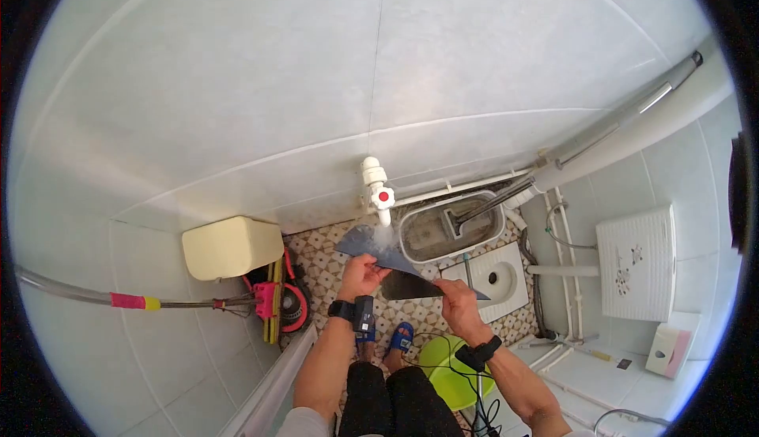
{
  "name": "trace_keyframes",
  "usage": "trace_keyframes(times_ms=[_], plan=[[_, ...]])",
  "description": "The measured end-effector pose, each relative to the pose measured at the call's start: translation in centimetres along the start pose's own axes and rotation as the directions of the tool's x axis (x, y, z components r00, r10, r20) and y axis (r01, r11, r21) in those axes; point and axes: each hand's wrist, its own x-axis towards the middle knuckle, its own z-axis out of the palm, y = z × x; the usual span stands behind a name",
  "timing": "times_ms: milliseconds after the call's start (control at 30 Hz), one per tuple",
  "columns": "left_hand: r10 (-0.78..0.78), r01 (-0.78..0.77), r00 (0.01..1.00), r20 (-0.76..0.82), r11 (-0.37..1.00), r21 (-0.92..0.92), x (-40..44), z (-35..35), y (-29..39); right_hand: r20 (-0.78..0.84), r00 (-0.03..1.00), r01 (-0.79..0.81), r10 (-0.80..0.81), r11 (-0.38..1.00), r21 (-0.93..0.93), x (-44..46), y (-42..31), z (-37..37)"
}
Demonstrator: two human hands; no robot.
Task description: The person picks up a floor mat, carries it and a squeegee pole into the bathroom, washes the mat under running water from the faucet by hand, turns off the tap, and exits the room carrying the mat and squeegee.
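Note:
A dark blue-grey, thin, bent sheet, perhaps a mat, is stretched between both hands beneath a white wall tap with a red-centred handle. White, blurred water appears to fall from the spout onto the sheet's upper part. My left hand pinches its near edge close to the middle. Further right, my right hand grips the edge towards the sheet's right end. Part of the sheet's underside shows as a darker fold between the hands.
Right of the tap stands a grey tub with a mop in it. A squat toilet lies beyond my right hand. A green basin and black cables are near my feet. At left are a cream bin and a pink mop.

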Motion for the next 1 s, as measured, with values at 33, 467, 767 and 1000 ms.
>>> trace_keyframes(times_ms=[33,467,767,1000], plan=[[0.191,-0.256,0.963,0.188,0.861,0.438,-0.7,-0.9,0.4,-0.028,0.998,-0.050,0.050,0.999,-0.011,-0.2,0.2,0.2],[0.418,-0.406,0.905,0.072,0.804,0.434,-7.1,-0.7,2.1,-0.177,0.984,-0.037,0.006,0.984,-0.176,5.3,0.7,3.4],[0.235,-0.238,0.970,-0.057,0.883,-0.405,-9.9,1.4,4.8,-0.141,0.989,-0.046,0.034,0.995,-0.083,9.2,1.8,4.6],[0.293,-0.284,0.956,0.013,0.936,-0.208,-9.5,1.7,6.1,-0.285,0.951,-0.091,0.118,0.990,0.108,8.9,0.3,3.9]])
